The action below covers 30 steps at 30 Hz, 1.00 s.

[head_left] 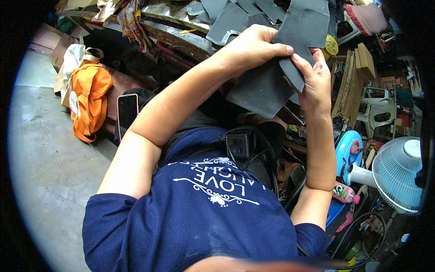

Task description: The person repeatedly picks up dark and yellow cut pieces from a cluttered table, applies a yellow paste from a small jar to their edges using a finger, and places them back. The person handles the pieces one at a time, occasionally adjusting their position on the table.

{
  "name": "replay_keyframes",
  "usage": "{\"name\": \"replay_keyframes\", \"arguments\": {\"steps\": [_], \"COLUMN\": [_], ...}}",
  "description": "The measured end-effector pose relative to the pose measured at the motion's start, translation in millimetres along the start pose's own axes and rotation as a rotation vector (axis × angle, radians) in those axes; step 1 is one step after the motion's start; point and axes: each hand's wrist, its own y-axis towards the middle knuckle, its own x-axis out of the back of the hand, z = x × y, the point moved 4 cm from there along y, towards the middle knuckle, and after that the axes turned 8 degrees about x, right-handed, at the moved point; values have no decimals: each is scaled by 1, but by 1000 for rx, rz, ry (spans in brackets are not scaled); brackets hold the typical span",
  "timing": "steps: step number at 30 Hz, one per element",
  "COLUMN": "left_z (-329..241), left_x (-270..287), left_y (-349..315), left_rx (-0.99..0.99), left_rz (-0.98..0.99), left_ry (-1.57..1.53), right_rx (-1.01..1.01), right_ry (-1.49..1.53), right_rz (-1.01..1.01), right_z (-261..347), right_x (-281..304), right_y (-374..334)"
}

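I hold up a dark grey cut sheet piece (pixel 263 88), flat and flexible with notched edges, in front of my chest. My left hand (pixel 251 45) grips its upper edge from the left, thumb pressed on top. My right hand (pixel 315 79) pinches a narrow flap of the same piece on the right side. Several more grey cut pieces (pixel 231 18) lie on the cluttered workbench (pixel 176 31) just beyond my hands.
A phone (pixel 127 110) lies on a low bench at the left beside an orange cloth (pixel 89 97). A small black box with cables (pixel 238 144) hangs at my chest. A pale blue fan (pixel 398 174), bottles and a plastic chair (pixel 376 106) crowd the right. Bare concrete floor (pixel 45 158) spreads left.
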Motion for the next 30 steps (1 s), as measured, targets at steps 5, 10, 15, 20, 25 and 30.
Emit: {"name": "replay_keyframes", "arguments": {"steps": [5,10,15,20,25,30], "left_z": [4,8,6,4,8,11], "left_x": [-1,-1,-2,0,4,2], "left_y": [2,0,-11,-16,-23,-38], "left_rx": [35,88,76,42,105,67], "left_rz": [14,45,138,215,197,215], "left_ry": [-105,-135,-130,-116,-172,-225], "right_rx": [18,65,120,107,47,24], "right_ry": [92,36,-37,-96,-26,-10], "right_rz": [18,7,26,69,57,57], "right_z": [-4,-4,0,3,1,-5], "right_x": [4,4,2,1,2,2], "right_y": [2,2,2,5,9,8]}}
